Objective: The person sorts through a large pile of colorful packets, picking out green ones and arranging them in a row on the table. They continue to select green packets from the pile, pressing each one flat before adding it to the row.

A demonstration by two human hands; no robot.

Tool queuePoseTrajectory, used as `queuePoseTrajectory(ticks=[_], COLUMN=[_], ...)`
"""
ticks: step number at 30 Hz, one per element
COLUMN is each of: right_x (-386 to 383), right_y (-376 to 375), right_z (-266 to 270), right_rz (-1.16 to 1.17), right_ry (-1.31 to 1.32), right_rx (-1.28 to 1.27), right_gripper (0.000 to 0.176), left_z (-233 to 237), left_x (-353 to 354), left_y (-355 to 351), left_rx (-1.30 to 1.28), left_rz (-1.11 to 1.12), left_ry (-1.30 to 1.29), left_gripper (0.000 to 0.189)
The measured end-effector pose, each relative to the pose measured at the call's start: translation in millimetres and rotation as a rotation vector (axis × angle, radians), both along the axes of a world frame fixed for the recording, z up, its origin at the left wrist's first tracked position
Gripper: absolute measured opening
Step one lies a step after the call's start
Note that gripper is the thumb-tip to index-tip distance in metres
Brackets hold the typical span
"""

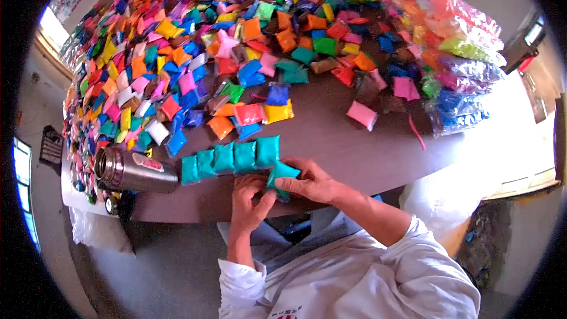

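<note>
Left of both grips, a shiny steel vacuum flask [133, 170] lies on its side on the brown counter [354, 147]. Just above the left hand [248, 201] runs a row of five plump teal plastic packets [230, 158]. The left grip pinches the lower edge of a sixth teal plastic packet [282, 172], and the right hand [313, 184] closes its grip over that packet's right side. Beyond the grips spreads a heap of many-coloured packets [195, 41]. A single pink packet [361, 114] lies up and to the right.

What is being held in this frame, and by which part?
A teal packet, held between both hands: the left hand at its lower left corner, the right hand over its right side.
</note>
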State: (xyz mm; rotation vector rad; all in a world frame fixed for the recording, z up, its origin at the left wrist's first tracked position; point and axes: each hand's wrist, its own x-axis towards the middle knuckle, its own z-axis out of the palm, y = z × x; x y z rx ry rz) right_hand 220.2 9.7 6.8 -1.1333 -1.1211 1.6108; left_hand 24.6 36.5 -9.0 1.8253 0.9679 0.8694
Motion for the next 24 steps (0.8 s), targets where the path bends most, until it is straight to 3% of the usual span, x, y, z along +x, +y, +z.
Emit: queuePoseTrajectory(ticks=[4,7,15,18,20,24], right_x=[-5.0,-4.3,9.7,36.2,49.7,49.2], right_y=[-5.6,-2.9,2.5,12.5,24.3,37.0], right_z=[9.8,-8.0,2.2,4.1,-5.3,7.7], right_rz=[-0.069,-0.074,-0.177,-0.284,-0.203,-0.161], right_ry=[0.125,0.024,0.117,-0.004,-0.410,-0.742], right_rx=[0.016,0.094,0.075,0.025,0.247,0.280], right_gripper=[0.035,0.030,0.022,0.025,0.030,0.034], left_z=[2.1,6.7,2.8,4.8,2.8,-1.3], left_x=[-0.6,-1.7,-6.2,1.8,4.0,6.1], left_y=[-0.2,-0.8,-0.1,-0.6,1.2,0.2], left_rx=[0.028,0.090,-0.022,0.069,0.142,0.183], left_rz=[0.013,0.001,0.003,0.025,0.021,0.037], left_ry=[0.047,0.120,0.156,0.083,0.088,0.092], left_gripper=[0.024,0.024,0.021,0.021,0.019,0.016])
